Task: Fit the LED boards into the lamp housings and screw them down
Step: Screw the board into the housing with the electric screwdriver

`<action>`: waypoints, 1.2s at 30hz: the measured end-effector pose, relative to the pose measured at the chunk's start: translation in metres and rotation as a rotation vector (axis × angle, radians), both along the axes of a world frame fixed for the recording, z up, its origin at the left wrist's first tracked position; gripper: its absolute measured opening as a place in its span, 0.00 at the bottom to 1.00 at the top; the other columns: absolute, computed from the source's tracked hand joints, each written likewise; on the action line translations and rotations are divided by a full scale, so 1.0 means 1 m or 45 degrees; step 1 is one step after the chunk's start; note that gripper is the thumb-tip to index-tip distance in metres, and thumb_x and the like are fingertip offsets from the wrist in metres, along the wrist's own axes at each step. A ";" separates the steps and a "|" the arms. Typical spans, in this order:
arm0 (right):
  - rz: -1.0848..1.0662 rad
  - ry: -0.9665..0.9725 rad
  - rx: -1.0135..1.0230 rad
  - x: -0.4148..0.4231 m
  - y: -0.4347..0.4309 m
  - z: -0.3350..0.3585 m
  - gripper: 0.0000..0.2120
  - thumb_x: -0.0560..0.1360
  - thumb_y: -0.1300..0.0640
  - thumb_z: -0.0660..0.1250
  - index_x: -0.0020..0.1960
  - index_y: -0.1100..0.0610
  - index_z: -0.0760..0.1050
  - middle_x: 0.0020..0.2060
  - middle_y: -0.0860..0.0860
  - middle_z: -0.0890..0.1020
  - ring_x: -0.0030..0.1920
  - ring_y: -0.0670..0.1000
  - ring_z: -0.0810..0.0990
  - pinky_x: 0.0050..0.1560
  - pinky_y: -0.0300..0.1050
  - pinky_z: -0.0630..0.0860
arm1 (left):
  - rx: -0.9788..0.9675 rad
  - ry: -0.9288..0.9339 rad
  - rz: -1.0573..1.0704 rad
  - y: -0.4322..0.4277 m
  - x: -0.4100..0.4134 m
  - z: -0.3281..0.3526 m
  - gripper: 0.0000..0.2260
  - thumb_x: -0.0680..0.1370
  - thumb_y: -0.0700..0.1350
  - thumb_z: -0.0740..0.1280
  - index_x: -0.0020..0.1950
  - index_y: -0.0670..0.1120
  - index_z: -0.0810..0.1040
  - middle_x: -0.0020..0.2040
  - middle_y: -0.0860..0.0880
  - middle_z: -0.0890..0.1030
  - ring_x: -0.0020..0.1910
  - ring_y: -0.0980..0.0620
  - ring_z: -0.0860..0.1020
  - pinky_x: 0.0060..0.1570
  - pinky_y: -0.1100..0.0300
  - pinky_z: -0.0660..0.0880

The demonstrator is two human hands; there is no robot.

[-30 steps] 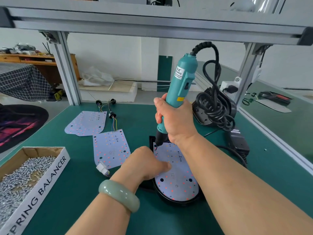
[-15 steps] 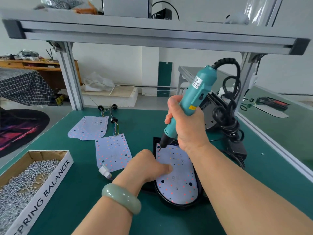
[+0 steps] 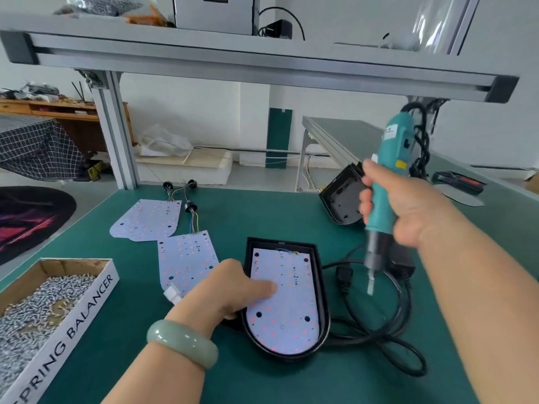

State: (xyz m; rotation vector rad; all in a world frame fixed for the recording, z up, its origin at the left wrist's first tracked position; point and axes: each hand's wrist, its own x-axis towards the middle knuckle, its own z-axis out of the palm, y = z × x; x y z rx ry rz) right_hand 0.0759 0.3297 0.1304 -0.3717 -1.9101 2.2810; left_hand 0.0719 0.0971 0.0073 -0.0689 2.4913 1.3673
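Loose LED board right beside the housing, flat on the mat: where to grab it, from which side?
Probably its left long edge, from the left. The LED board lies flat and thin, so only an edge pinch works; the left hand hides its near right corner, wires leave the far end, and the white connector sits at the near end.

Looks matt on the white LED board [image 3: 283, 310], glossy black plastic on the lamp housing [image 3: 324, 330]. Reads as smooth teal plastic on the screwdriver [image 3: 385, 199], matt green on the bench mat [image 3: 262, 217]. Shows raw cardboard in the box [image 3: 58, 262], shiny metal in the screws [image 3: 35, 310].
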 end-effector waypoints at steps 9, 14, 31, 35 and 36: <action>-0.083 -0.511 1.056 0.044 0.078 -0.050 0.11 0.78 0.56 0.66 0.56 0.60 0.70 0.45 0.60 0.80 0.39 0.56 0.82 0.44 0.53 0.79 | -0.029 0.046 0.066 -0.010 -0.007 -0.007 0.10 0.74 0.47 0.70 0.42 0.42 0.75 0.27 0.48 0.75 0.24 0.49 0.69 0.22 0.68 0.64; 0.017 -0.617 1.590 0.049 0.065 -0.078 0.14 0.76 0.50 0.67 0.56 0.57 0.72 0.43 0.53 0.79 0.43 0.53 0.79 0.43 0.47 0.75 | -0.032 0.059 0.082 -0.012 -0.003 -0.004 0.10 0.73 0.47 0.70 0.43 0.41 0.76 0.31 0.46 0.76 0.26 0.48 0.70 0.23 0.66 0.66; -0.027 -0.404 -0.212 0.091 0.006 -0.093 0.08 0.80 0.58 0.62 0.56 0.60 0.74 0.48 0.59 0.83 0.46 0.59 0.81 0.41 0.55 0.76 | 0.094 0.077 0.311 -0.001 0.005 0.008 0.13 0.77 0.47 0.64 0.35 0.44 0.66 0.29 0.48 0.67 0.24 0.50 0.64 0.26 0.66 0.62; -0.195 -0.329 -0.484 0.082 -0.015 -0.098 0.08 0.82 0.67 0.52 0.52 0.61 0.69 0.43 0.60 0.80 0.40 0.60 0.81 0.40 0.60 0.77 | 0.132 0.109 0.223 0.016 0.012 0.010 0.13 0.77 0.46 0.63 0.35 0.43 0.66 0.27 0.47 0.67 0.23 0.49 0.65 0.30 0.63 0.65; -0.141 -0.296 -0.543 0.081 -0.020 -0.098 0.06 0.82 0.64 0.54 0.52 0.60 0.69 0.41 0.59 0.82 0.36 0.59 0.82 0.35 0.58 0.78 | 0.083 0.141 0.190 0.021 0.015 0.010 0.13 0.77 0.47 0.62 0.35 0.43 0.66 0.27 0.47 0.68 0.23 0.48 0.66 0.30 0.62 0.65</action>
